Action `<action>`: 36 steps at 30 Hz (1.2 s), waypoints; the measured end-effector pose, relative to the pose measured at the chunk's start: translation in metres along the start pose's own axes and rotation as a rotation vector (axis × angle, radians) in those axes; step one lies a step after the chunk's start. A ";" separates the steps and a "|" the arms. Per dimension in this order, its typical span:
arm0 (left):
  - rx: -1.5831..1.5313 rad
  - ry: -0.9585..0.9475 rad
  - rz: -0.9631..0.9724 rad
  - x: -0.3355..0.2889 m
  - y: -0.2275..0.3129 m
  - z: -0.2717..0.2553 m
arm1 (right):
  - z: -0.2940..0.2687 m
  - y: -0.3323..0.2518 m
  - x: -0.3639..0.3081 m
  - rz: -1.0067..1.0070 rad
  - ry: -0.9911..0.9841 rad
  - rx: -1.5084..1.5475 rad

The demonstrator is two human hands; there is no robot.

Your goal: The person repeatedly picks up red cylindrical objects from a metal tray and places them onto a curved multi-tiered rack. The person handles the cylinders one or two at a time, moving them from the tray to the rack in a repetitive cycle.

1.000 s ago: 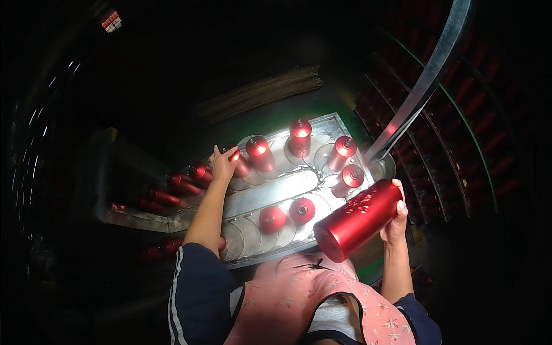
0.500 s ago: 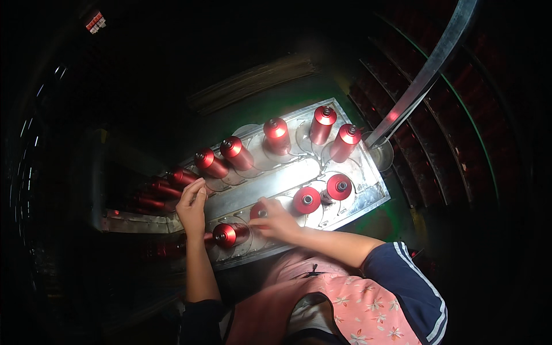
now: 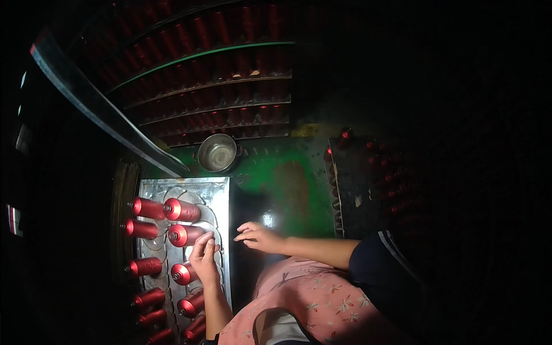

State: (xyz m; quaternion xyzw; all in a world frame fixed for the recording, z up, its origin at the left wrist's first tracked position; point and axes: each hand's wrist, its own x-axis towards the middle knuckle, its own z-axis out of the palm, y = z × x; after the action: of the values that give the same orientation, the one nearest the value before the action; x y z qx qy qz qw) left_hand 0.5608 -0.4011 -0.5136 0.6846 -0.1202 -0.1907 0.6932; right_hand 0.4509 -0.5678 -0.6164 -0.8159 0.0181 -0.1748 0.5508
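Red metal bottles [image 3: 145, 229] with narrow necks stand in two rows on a metal conveyor table [image 3: 225, 198] with overlapping round plates. My left hand [image 3: 204, 259] is over the table's right side, beside the near-row bottle [image 3: 183, 235]. Its thumb and fingers are pinched together; whether something small is between them I cannot make out. Just past the table's right edge hovers my right hand [image 3: 261, 238], its fingers stretched out and apart, holding nothing.
A round metal pot [image 3: 218, 153] sits beyond the table on the green floor [image 3: 259, 175]. Shelves of red bottles [image 3: 230, 115] line the back. A curved metal bar [image 3: 103, 118] slants down to the table. At right, a dark rack [image 3: 359, 190] carries more red bottles.
My view has swung to the right, bringing the pot, the shelves and the right-hand rack into sight. My right hand has moved off the bottles and out past the table edge. My left hand stays pinched.
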 end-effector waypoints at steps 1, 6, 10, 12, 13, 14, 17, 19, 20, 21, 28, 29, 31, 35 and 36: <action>-0.002 -0.122 -0.030 0.005 -0.005 0.030 | -0.031 0.017 -0.024 0.136 0.125 -0.008; 0.187 -0.686 -0.261 -0.021 -0.046 0.190 | -0.158 0.082 -0.192 0.446 0.681 -0.149; 0.445 -1.133 -0.256 -0.060 -0.064 0.317 | -0.178 0.119 -0.348 0.606 1.122 0.133; 0.512 -1.350 -0.267 -0.084 -0.077 0.381 | -0.157 0.122 -0.430 0.633 1.402 0.358; 0.517 -1.400 -0.293 -0.089 -0.083 0.399 | -0.145 0.127 -0.462 0.721 1.453 0.416; 0.549 -1.506 -0.217 -0.099 -0.100 0.424 | -0.139 0.120 -0.492 0.776 1.506 0.395; 0.653 -1.810 0.060 -0.139 -0.156 0.501 | -0.142 0.036 -0.537 1.024 1.568 0.146; 0.652 -2.002 0.150 -0.173 -0.192 0.543 | -0.137 0.008 -0.563 1.216 1.614 0.031; 0.670 -2.069 0.284 -0.196 -0.209 0.564 | -0.131 0.005 -0.581 1.319 1.634 -0.015; 0.690 -2.119 0.417 -0.219 -0.226 0.580 | -0.124 0.004 -0.601 1.421 1.633 -0.059; 0.603 -2.151 0.983 -0.329 -0.396 0.660 | -0.103 0.109 -0.788 1.664 1.673 -0.762; 0.574 -2.121 1.000 -0.340 -0.417 0.668 | -0.116 0.120 -0.806 1.671 1.661 -0.825; 0.509 -2.070 1.025 -0.364 -0.451 0.680 | -0.136 0.144 -0.843 1.697 1.625 -0.923; 0.494 -1.878 0.764 -0.409 -0.472 0.687 | -0.144 0.198 -0.917 1.650 1.750 -0.936; 0.510 -1.852 0.967 -0.412 -0.474 0.688 | -0.155 0.208 -0.926 1.650 1.736 -0.934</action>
State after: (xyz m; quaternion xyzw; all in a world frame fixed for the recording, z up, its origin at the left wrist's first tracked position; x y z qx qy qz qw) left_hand -0.1505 -0.8413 -0.9233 0.2780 -0.8929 -0.3101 0.1712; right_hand -0.4308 -0.5821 -0.9991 -0.2973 0.9254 -0.2325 -0.0333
